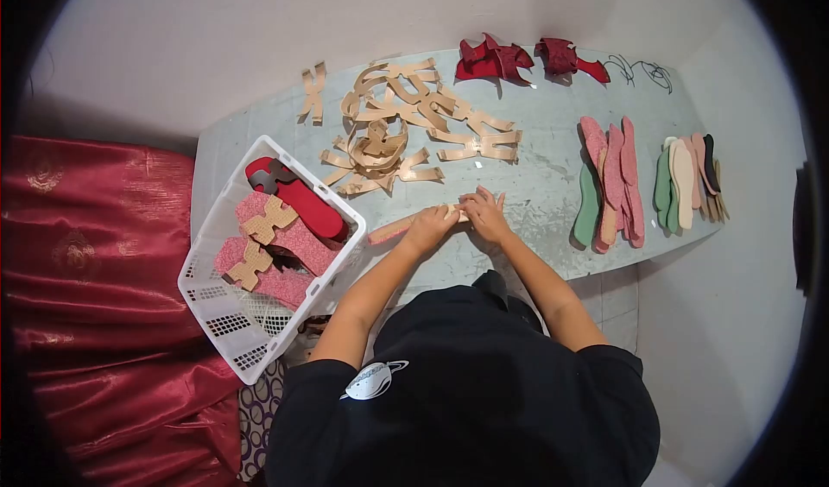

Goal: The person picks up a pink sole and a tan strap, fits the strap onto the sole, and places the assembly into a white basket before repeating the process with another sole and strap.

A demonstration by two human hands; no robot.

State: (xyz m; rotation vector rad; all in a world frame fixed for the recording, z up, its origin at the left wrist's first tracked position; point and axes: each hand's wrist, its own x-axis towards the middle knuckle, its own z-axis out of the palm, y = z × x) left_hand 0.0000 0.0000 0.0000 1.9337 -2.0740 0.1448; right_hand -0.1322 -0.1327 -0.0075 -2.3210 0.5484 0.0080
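A pink and tan sole (390, 230) lies near the table's front edge, one end pointing left toward the white basket. My left hand (433, 226) is closed on its middle part, fingers curled over it. At the sole's right end is my right hand (485, 214), its fingers apart and the thumb side touching a light tan piece between the two hands. The hands are nearly touching. What exactly lies under the right palm is hidden.
A white basket (195, 281) at left holds pink and red sandals. Tan strap pieces (477, 145) are heaped behind the hands. Dark red pieces (494, 60) and black cords (639, 72) lie at the back. Pink soles (614, 172) and green soles (586, 206) lie at right.
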